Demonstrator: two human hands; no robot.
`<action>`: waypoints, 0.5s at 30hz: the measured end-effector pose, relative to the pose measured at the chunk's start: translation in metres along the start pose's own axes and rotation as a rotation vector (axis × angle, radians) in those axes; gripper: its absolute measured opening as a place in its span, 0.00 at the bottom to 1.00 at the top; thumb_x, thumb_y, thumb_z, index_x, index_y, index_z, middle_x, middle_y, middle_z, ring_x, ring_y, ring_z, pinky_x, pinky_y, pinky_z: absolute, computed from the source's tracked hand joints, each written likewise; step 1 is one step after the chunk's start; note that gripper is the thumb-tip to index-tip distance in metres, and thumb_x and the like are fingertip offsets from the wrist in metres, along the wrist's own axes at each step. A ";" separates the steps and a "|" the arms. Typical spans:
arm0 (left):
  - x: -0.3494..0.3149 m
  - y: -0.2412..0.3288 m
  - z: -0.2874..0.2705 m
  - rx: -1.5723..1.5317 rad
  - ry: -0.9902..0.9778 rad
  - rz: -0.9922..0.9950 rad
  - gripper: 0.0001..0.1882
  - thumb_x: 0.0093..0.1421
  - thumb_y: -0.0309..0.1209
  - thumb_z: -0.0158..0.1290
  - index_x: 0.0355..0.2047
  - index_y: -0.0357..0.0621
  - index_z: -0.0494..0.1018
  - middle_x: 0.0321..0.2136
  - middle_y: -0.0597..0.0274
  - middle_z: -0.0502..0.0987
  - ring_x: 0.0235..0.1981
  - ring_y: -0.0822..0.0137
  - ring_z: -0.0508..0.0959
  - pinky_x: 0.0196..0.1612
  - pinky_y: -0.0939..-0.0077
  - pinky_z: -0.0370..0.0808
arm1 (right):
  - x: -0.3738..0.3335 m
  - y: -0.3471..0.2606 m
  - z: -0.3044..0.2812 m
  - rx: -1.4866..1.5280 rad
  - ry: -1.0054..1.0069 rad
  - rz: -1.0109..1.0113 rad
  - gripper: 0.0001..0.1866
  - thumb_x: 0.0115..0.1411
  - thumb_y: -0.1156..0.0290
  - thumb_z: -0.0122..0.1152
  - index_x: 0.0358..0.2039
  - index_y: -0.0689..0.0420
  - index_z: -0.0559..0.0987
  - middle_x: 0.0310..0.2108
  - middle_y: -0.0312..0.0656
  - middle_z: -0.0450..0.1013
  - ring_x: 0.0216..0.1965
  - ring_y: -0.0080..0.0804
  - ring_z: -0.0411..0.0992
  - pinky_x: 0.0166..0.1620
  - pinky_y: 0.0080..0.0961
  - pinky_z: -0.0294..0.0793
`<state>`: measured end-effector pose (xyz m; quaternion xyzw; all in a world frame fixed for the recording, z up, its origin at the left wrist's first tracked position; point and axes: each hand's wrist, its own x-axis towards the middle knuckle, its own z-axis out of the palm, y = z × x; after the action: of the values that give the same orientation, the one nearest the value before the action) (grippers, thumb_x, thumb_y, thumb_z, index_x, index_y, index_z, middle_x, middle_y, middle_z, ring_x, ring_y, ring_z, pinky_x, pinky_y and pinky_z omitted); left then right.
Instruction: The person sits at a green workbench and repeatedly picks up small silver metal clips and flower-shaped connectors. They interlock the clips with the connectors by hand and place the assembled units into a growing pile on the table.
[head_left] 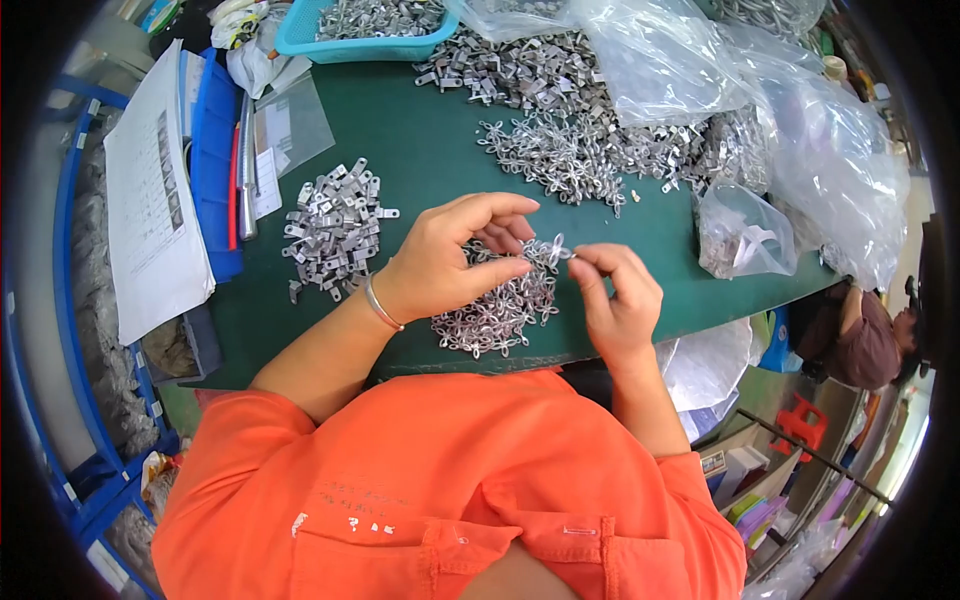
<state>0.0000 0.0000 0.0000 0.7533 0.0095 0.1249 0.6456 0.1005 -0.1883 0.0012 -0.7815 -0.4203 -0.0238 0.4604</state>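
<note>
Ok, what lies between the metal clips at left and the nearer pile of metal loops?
In the head view, the left hand comes between the clips and the loops, above the green table.

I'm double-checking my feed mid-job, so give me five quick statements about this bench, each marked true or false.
1. The right hand pinches a small metal piece. True.
2. A pile of flat metal tabs lies to the left of the left hand. True.
3. The left hand wears a glove. False: it is bare, with a bracelet around the wrist.
4. The turquoise basket is empty. False: it holds small metal parts.
5. The tabletop is green. True.
</note>
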 end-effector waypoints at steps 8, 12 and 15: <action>-0.001 -0.003 0.000 -0.254 0.009 -0.042 0.06 0.54 0.15 0.55 0.33 0.31 0.74 0.35 0.55 0.76 0.35 0.70 0.78 0.39 0.81 0.77 | -0.007 -0.019 0.014 0.476 0.108 0.149 0.11 0.46 0.85 0.65 0.32 0.64 0.76 0.26 0.43 0.75 0.27 0.29 0.74 0.30 0.19 0.74; -0.002 -0.003 0.001 -0.347 0.013 -0.091 0.08 0.54 0.15 0.54 0.36 0.31 0.73 0.35 0.55 0.76 0.36 0.69 0.78 0.40 0.79 0.77 | -0.008 -0.008 0.009 0.277 0.050 0.015 0.10 0.46 0.86 0.64 0.31 0.64 0.76 0.27 0.44 0.75 0.27 0.30 0.74 0.30 0.20 0.73; -0.002 -0.002 0.002 -0.387 0.013 -0.115 0.09 0.54 0.14 0.54 0.37 0.30 0.72 0.36 0.55 0.76 0.37 0.69 0.78 0.41 0.78 0.77 | -0.008 -0.008 0.007 0.262 0.035 0.019 0.10 0.47 0.86 0.64 0.31 0.64 0.76 0.28 0.45 0.75 0.27 0.30 0.74 0.29 0.20 0.73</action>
<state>-0.0014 -0.0018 -0.0025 0.6124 0.0326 0.0924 0.7845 0.0875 -0.1860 -0.0009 -0.7181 -0.4046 0.0221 0.5659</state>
